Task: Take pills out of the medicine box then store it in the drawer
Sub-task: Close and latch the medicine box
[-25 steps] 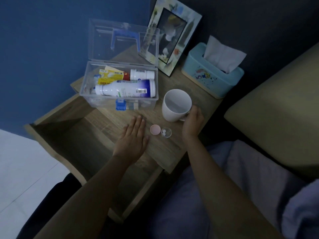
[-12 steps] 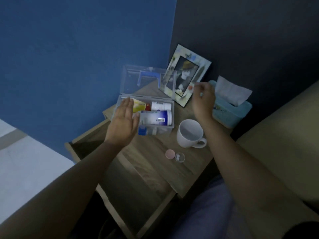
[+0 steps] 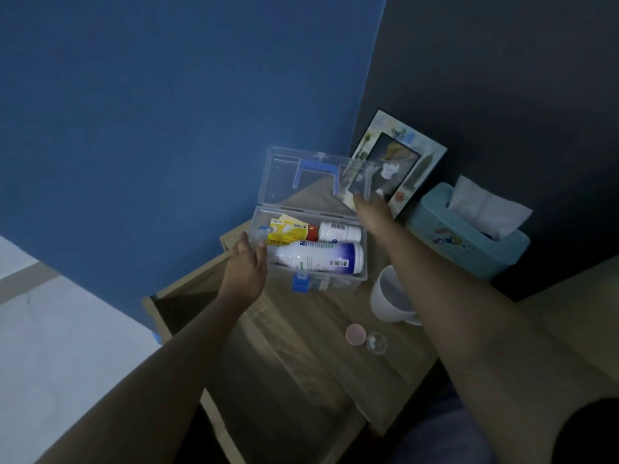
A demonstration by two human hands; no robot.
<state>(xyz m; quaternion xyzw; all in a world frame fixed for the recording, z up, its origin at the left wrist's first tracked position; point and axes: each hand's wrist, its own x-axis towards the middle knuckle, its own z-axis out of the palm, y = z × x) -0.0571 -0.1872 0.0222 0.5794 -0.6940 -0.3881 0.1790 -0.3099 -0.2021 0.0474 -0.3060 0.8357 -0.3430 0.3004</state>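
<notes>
Medicine box (image 3: 311, 262) at the nightstand's (image 3: 335, 370) back; mug (image 3: 390, 298) right of it; open drawer (image 3: 268, 380) in front.

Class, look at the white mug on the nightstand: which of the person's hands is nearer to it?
Neither is close, but the right hand is somewhat nearer, up at the open lid beyond the mug. The left hand is at the medicine box's far end, with the box between them.

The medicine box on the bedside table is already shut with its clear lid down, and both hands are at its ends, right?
Not quite. The head view shows the medicine box open: its clear lid stands upright, with bottles visible inside. The rest holds: the left hand is at its left end and the right hand at its right, by the lid.
</notes>
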